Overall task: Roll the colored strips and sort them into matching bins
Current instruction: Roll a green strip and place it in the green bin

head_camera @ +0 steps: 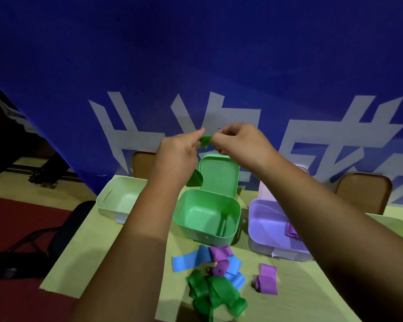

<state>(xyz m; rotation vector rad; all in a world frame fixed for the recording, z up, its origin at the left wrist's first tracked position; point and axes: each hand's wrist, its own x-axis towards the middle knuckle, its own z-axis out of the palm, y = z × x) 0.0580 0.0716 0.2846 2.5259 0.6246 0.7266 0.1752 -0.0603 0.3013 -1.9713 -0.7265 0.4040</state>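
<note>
Both arms reach forward and up, forearms bare, hands meeting above the far edge of the worktop [296,293]. The left hand [177,156] and the right hand [242,145] each pinch one green strip [205,140] between thumb and fingertips. The right hand's fingers are curled in tight; the left forefinger points out over the strip. The strip looks thin, smooth and limp. Its pinched part forms a small curl between the hands, and its tail hangs out from under the left palm. How far it is rolled is hard to make out.

Directly below stands the green bin [196,231] — a glossy plastic box with rounded corners and a slot handle in its left wall. Its matching lid [219,175] stands upright behind it. Along the same far edge, a pale bin [107,201] of the same shape sits near the left corner, partly hidden by the left forearm. A purple bin [261,231] sits to the right, half covered by the right forearm, with a purple strip [291,232] lying at its right side.

Toward the near edge lies a loose pile: blue strips [189,259], purple strips [220,254] and crumpled green strips [209,293], these cut off by the frame's bottom. A folded purple piece [266,278] lies apart to the right.

Behind hangs a blue banner [196,54] with large white characters — cut off at the right.
</note>
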